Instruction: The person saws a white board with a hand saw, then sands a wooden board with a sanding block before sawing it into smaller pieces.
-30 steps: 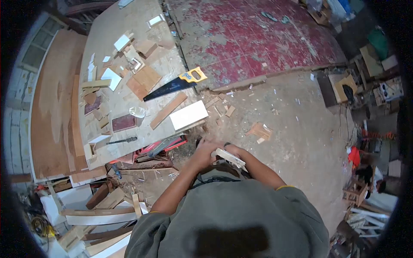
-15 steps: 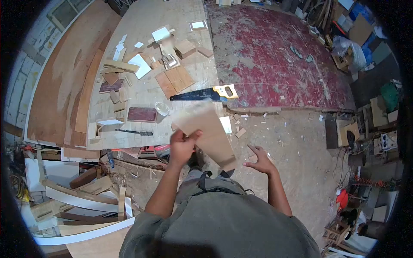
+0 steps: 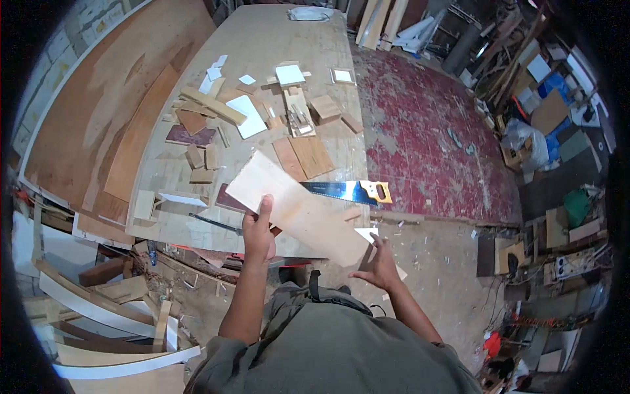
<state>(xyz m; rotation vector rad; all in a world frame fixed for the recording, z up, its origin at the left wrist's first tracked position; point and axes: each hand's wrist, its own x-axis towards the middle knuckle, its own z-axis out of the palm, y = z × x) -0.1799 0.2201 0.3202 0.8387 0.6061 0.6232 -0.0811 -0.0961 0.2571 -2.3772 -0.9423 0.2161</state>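
In the head view, the left hand point(image 3: 257, 240) is gripping a pale board point(image 3: 305, 217), thumb lying across its face, on the person's side of the handsaw point(image 3: 348, 192). Below the handsaw's handle, the right hand point(image 3: 380, 266) is holding its fingers spread by the board's end; contact is staying unclear. Brown panels point(image 3: 314, 156) are lying just beyond the handsaw's blade.

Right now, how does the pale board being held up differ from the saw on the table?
The pale board is light-coloured wood; the saw has a shiny, dark blade and a yellow-and-black handle. The board is held above the table; the saw lies on it, its handle jutting past the edge. Both are longer than wide.
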